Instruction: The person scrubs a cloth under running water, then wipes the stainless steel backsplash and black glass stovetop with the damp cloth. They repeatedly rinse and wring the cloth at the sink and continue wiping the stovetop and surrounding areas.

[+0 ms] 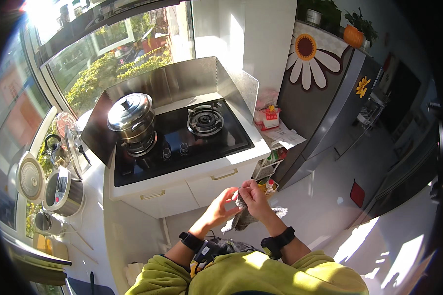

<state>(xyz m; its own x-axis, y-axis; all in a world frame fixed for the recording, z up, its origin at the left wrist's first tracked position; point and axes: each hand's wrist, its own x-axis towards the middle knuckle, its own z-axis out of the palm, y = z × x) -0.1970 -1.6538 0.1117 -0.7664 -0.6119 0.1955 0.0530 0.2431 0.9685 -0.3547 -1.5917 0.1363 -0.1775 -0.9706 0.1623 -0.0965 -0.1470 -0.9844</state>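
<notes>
A grey, frayed-looking cloth (246, 218) hangs in front of my body, below the front of the stove counter. My right hand (254, 199) pinches its upper end between thumb and fingers. Close beside it on the left, my left hand (221, 208) has its fingers curved around the cloth's upper part; whether they grip it cannot be told. Beyond the hands is a black glass gas hob (184, 147), with a lidded stainless steel pot (131, 116) on its left burner. The right burner (205, 120) has nothing on it.
White drawers (166, 197) face me under the hob. A rice cooker (64, 195) with its lid up and a kettle (60, 153) stand on the left counter. A narrow shelf rack (267, 169) with bottles is between the counter and the grey refrigerator (310, 107). A metal splash guard (177, 83) surrounds the hob.
</notes>
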